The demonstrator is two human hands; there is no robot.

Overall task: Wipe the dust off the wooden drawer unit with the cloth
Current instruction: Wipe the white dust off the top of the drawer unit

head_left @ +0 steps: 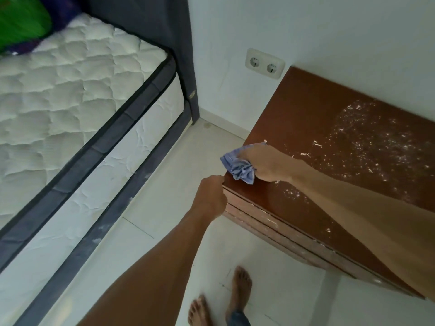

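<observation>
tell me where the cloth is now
Head view, centre: the cloth is bunched in the right hand on the near left corner of the drawer unit, beside the left hand.

One cloth (240,169), one drawer unit (313,128), two hands (211,196) (267,163).

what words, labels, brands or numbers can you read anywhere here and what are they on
No text in this view can be read.
Small tag on the dark grey panel by the bed: too small and blurred to read.
Wall socket: no legible marking.
Cloth and drawer unit: no print visible.
</observation>
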